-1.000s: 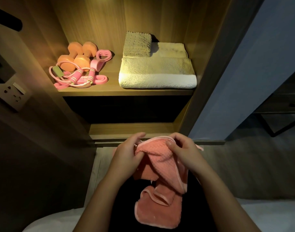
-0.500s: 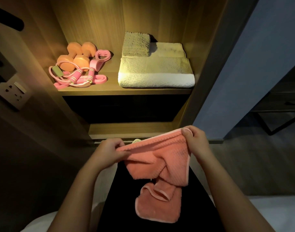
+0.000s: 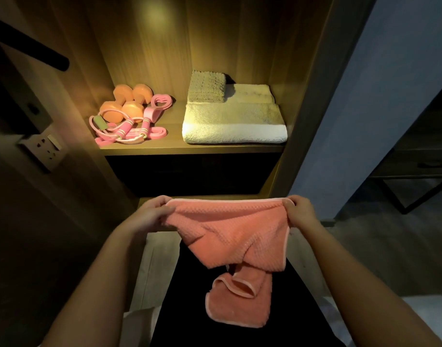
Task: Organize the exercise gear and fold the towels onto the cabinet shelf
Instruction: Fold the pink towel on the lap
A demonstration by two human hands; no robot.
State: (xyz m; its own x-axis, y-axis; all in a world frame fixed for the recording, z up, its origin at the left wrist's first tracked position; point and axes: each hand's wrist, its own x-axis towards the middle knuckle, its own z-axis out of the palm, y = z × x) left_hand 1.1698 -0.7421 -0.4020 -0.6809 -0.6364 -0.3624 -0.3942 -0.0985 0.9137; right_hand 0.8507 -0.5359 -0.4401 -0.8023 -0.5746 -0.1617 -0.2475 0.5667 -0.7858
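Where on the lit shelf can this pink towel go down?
A bare wood strip lies between the pink resistance bands and the large folded cream towel. Atop that towel, the patch right of the small folded beige towel is free. The left, with orange dumbbells, is crowded.

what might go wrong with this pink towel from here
The pink towel hangs twisted and bunched below, so folding now would likely come out lumpy. The left hand and right hand pinch only its top corners; one could slip. On the shelf, the gap between the pink bands and the white towel looks narrow.
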